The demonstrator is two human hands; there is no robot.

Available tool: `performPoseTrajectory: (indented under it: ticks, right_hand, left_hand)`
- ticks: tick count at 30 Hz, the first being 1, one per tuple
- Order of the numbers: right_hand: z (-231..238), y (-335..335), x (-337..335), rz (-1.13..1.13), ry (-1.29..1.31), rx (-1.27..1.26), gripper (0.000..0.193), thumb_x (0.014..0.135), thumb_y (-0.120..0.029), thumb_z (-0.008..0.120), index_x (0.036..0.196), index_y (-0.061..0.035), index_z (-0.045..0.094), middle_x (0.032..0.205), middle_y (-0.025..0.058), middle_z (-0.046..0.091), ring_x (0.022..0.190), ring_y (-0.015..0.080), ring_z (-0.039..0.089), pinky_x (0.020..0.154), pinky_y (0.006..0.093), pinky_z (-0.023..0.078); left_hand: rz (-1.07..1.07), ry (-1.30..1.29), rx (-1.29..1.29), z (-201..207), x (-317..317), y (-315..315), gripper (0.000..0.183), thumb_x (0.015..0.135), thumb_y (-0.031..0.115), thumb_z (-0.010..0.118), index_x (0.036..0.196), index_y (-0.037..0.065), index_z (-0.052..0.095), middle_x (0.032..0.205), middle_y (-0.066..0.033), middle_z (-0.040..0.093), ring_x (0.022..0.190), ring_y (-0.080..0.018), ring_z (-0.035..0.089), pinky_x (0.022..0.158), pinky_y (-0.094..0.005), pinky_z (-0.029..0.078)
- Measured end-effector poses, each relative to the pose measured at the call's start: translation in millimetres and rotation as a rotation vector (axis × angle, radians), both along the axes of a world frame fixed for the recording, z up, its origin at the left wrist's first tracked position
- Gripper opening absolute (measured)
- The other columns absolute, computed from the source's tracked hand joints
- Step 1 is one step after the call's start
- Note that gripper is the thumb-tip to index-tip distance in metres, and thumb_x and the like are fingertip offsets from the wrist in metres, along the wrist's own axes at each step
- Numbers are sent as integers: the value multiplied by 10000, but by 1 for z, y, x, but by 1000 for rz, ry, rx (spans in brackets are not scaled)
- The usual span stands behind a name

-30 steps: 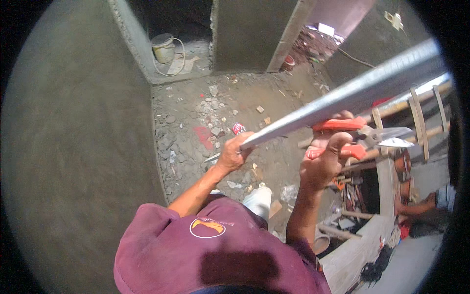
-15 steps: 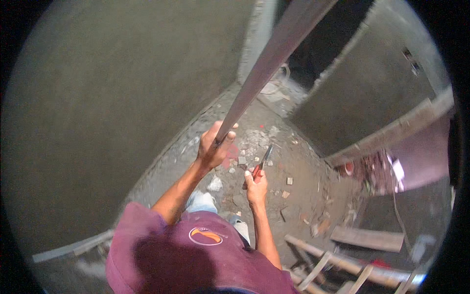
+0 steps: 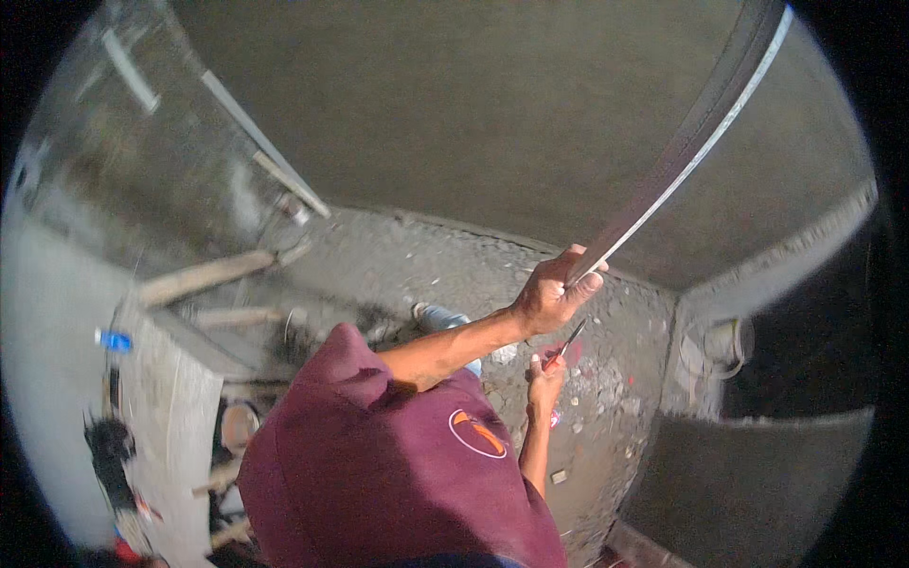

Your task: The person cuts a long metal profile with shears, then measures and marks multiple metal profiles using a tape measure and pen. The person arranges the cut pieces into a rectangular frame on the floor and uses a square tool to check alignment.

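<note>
My left hand (image 3: 557,292) is closed around the lower end of a long, narrow bar (image 3: 677,175). The bar rises away to the upper right, dark on its face with a pale edge, in front of the grey wall. Lower and nearer, my right hand (image 3: 544,383) grips a hand tool with red handles (image 3: 557,360). Its narrow, pointed metal head (image 3: 575,333) aims up and right, below the left hand and apart from the bar. Blur hides whether the tool is pliers or snips.
A smooth grey wall (image 3: 454,114) stands ahead. Rubble (image 3: 597,383) is strewn over the floor. A whitish bucket (image 3: 727,346) stands by a dark opening at right. Wooden planks (image 3: 213,275) lie at left, near a pale ledge (image 3: 166,398) with a blue item (image 3: 114,340).
My view and body have turned left, bringing the planks and ledge into sight. The bar has swung with me and now leans farther right. Both hands keep their holds.
</note>
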State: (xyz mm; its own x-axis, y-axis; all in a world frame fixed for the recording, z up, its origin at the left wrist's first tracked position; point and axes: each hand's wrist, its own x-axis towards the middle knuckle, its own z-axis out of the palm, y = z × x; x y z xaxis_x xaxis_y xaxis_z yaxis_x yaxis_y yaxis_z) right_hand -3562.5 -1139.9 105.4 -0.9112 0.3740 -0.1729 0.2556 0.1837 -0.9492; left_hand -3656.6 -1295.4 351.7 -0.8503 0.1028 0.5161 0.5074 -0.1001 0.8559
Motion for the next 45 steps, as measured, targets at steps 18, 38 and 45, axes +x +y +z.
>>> performPoseTrajectory:
  ticks: [18,38,45]
  right_hand:
    - [0,86,-24,123,52,-6,490,958,-255,609,1339,4,444,1419,217,510,1301,379,510,1068,427,418]
    - [19,311,-42,-66,231,372,414,947,-281,655,1280,-59,549,1207,143,631,1163,334,593,962,426,473]
    - [73,427,-77,113,179,467,450,930,-334,672,1285,-95,535,1175,121,632,1160,330,582,946,436,469]
  left_hand:
    - [173,-136,-18,-79,38,57,444,1053,293,501,1338,-11,348,1108,-130,555,1007,-243,598,1000,-463,444]
    - [366,-348,11,-99,55,132,448,1007,378,585,1226,-1,486,1114,-197,583,1020,-303,590,849,-413,530]
    - [604,-670,243,-148,10,181,617,937,529,650,1152,-40,546,984,-168,593,887,-241,541,787,-355,525]
